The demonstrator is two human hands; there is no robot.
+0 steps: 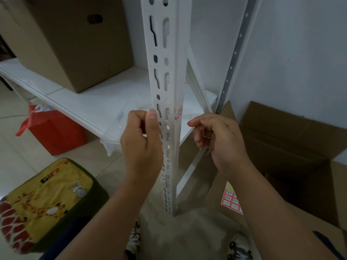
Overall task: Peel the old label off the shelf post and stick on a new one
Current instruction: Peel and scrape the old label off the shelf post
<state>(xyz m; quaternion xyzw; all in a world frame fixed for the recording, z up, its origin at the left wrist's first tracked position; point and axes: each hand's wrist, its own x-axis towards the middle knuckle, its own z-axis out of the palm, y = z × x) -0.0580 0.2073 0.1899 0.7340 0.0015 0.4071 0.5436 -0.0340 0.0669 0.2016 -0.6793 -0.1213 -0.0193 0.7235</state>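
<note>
Label (179, 112), red-bordered with handwriting, is stuck on the right face of the white slotted shelf post (166, 102), just above hand height; whether it is the old one or a fresh one cannot be told. All edges look flat to the post, no corner lifted, so the peel is judged not yet started, or the stick-on just done.

Left hand (141, 141) is held just left of the post, thumb and fingers pinched together at the tips; something small and pale may be pinched there, too blurred to confirm. Right hand (218, 137) is held just right of the post, fingers loosely curled, forefinger tip pointed toward the label but apart from it; nothing is seen gripped.

If peeling is next: a fingernail is needed under one label corner, post steadied by the other hand, pull kept slow and low to avoid tearing.

Sheet of spare labels (231, 200) lies on the open cardboard box (293, 147) to the right. A closed box (71, 44) sits on the shelf (105, 104) behind
</note>
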